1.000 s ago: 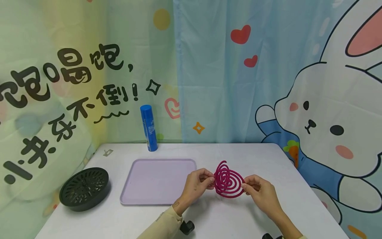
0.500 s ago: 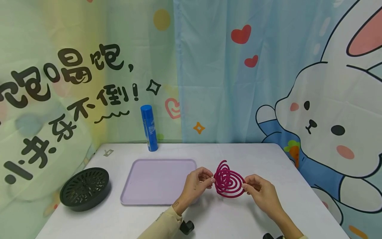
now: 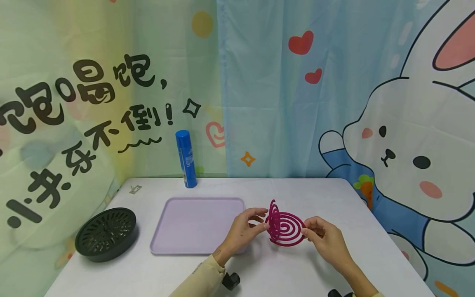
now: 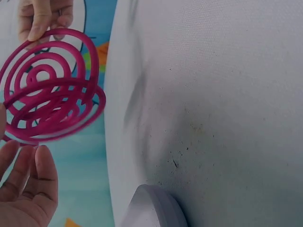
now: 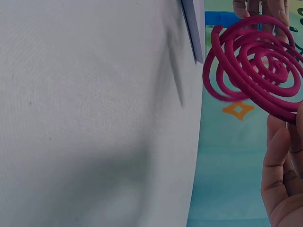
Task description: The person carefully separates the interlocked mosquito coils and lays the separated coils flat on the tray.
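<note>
A magenta mosquito coil, a double spiral with its two halves partly spread, hangs above the table between both hands. My right hand pinches its right edge between thumb and fingers. At the left edge, my left hand has its thumb against the outer ring, the other fingers loosely bent behind it. In the left wrist view, the coil shows one spiral crossing the other at an angle, above the left fingertips. The right wrist view shows the coil above the right hand.
A lilac tray lies on the white table, left of the coil. A black round slotted container stands at far left. Behind are a blue spray can and a small metal stand. A printed curtain hangs behind the table.
The left half of the coil has turned to stand more upright, spreading from the right half. My left fingers have loosened and spread slightly. My right hand keeps its pinch.
</note>
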`<action>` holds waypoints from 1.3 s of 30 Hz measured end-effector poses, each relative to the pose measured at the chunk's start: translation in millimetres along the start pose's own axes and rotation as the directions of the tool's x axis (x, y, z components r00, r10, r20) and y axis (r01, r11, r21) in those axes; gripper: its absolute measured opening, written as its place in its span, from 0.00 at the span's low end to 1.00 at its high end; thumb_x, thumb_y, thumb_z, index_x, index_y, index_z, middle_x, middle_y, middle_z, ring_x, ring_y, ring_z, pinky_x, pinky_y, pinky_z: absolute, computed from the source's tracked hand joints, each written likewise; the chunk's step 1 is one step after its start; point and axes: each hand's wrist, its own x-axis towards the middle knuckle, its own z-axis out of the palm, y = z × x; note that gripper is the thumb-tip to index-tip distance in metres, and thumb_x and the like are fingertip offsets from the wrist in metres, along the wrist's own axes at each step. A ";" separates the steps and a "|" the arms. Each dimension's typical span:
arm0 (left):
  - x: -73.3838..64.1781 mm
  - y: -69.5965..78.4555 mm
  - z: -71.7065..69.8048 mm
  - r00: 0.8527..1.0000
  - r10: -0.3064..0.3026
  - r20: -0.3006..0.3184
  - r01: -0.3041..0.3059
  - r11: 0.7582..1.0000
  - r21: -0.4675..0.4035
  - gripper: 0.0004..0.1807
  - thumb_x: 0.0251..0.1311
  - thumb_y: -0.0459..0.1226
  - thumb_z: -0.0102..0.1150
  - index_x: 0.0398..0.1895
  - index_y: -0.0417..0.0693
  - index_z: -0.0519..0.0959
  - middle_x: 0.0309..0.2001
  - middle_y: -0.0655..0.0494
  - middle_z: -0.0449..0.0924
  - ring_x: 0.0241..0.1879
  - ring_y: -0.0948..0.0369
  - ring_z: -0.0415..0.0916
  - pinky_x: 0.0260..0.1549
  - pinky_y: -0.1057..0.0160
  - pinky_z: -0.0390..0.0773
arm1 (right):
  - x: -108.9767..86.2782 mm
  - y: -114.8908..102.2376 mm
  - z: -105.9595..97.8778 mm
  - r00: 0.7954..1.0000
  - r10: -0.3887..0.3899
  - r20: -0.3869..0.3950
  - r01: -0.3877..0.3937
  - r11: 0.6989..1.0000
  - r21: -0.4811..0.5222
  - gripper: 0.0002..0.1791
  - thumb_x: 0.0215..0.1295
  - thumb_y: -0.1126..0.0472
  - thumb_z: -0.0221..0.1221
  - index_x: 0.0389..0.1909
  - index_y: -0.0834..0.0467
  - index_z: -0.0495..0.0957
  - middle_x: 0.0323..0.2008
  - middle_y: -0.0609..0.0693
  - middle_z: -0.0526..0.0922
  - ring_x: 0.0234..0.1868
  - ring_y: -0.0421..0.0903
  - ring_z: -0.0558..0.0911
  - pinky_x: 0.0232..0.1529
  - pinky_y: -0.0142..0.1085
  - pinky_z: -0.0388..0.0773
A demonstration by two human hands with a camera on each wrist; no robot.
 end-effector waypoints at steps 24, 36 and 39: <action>2.5 1.7 1.0 0.999 0.032 0.028 -0.031 0.999 -0.032 0.39 0.59 0.38 0.72 0.73 0.54 0.66 0.62 0.45 0.75 0.61 0.46 0.76 0.53 0.54 0.81 | -1.1 0.0 -2.1 0.999 -0.027 0.026 0.026 0.999 0.031 0.06 0.67 0.63 0.65 0.41 0.57 0.79 0.34 0.49 0.84 0.34 0.47 0.83 0.37 0.27 0.82; 1.1 2.3 0.1 0.998 0.059 -0.005 -0.059 0.998 0.013 0.37 0.57 0.40 0.74 0.70 0.52 0.71 0.61 0.48 0.73 0.58 0.49 0.77 0.46 0.67 0.81 | -2.0 1.5 -1.2 0.999 -0.045 0.023 0.044 0.999 0.031 0.05 0.67 0.63 0.65 0.41 0.57 0.79 0.33 0.49 0.84 0.33 0.43 0.82 0.36 0.28 0.82; 1.0 1.9 0.1 0.997 0.078 -0.026 -0.077 0.996 0.047 0.35 0.56 0.41 0.75 0.68 0.52 0.73 0.58 0.49 0.75 0.56 0.48 0.77 0.44 0.67 0.82 | -2.2 1.0 -1.4 0.999 -0.043 0.024 0.042 0.999 0.034 0.05 0.67 0.62 0.65 0.41 0.57 0.79 0.34 0.49 0.84 0.34 0.44 0.83 0.36 0.28 0.82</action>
